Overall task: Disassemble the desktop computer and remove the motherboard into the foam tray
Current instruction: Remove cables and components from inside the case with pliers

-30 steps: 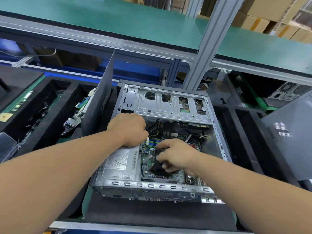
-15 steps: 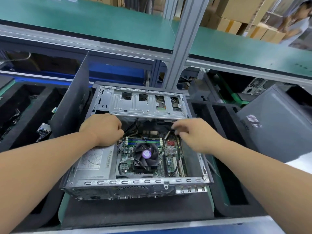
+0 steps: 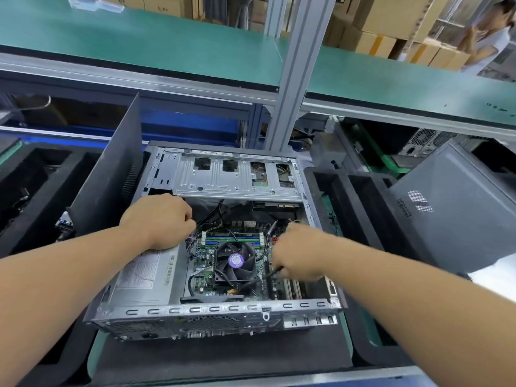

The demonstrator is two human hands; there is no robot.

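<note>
An open desktop computer case point(image 3: 212, 310) lies on its side in front of me. Inside it sits the green motherboard point(image 3: 206, 268) with a black cooler fan point(image 3: 236, 261) and blue memory sticks. My left hand point(image 3: 159, 219) rests on the silver power supply point(image 3: 145, 275), fingers curled into a bundle of wires at its far end. My right hand point(image 3: 297, 254) is over the board's right side and pinches a thin black cable point(image 3: 268, 276). A black foam tray point(image 3: 360, 208) with empty slots stands right of the case.
The removed black side panel point(image 3: 111, 174) stands upright left of the case. Another foam tray point(image 3: 36, 185) holding parts lies at far left. A grey computer case point(image 3: 458, 208) sits at right. A metal post point(image 3: 290, 68) and green shelf point(image 3: 156, 43) rise behind.
My right hand moved from the cooler fan to the far right of the board, then back down to a black cable. My left hand stayed on the power supply.
</note>
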